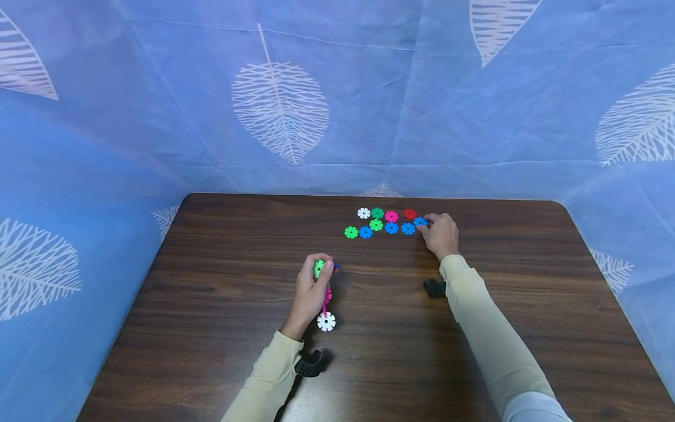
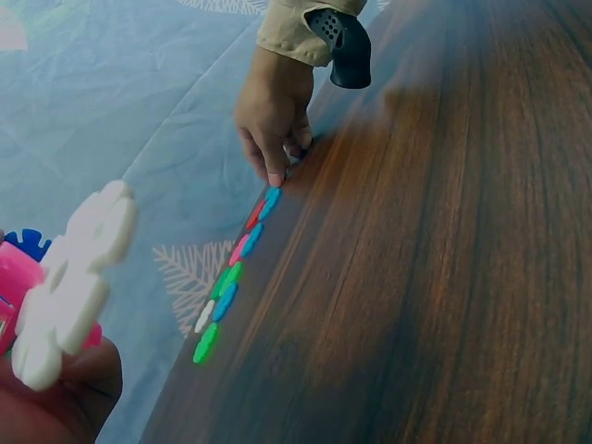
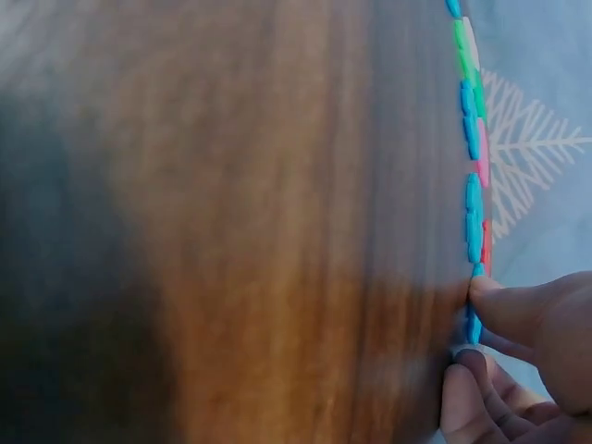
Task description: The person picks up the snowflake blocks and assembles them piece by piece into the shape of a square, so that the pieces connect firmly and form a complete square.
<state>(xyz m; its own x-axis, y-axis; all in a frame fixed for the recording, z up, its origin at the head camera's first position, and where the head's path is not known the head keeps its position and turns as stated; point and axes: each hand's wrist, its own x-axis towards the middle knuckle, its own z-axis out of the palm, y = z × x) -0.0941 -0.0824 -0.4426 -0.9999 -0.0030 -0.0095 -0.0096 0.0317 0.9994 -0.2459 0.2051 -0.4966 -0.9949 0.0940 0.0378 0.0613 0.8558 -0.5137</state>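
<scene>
My left hand (image 1: 307,291) grips a joined chain of plastic snowflake discs. Its green disc (image 1: 319,269) shows between thumb and fingers, a pink disc (image 1: 328,295) sits lower, and a white disc (image 1: 326,322) hangs at the bottom. A dark blue disc (image 2: 30,243) of the same chain shows in the left wrist view; the palm hides other parts. At the far side of the table, my right hand (image 1: 443,235) pinches a blue disc (image 1: 419,221) at the right end of the loose discs. In the right wrist view, the thumb and fingertips (image 3: 490,301) touch that disc's edge.
Several loose discs lie flat in two rough rows near the table's far edge, among them a red disc (image 1: 409,214), a white disc (image 1: 364,213) and a light green disc (image 1: 351,232). The dark wooden table (image 1: 221,281) meets a blue leaf-patterned cloth (image 1: 358,129) behind.
</scene>
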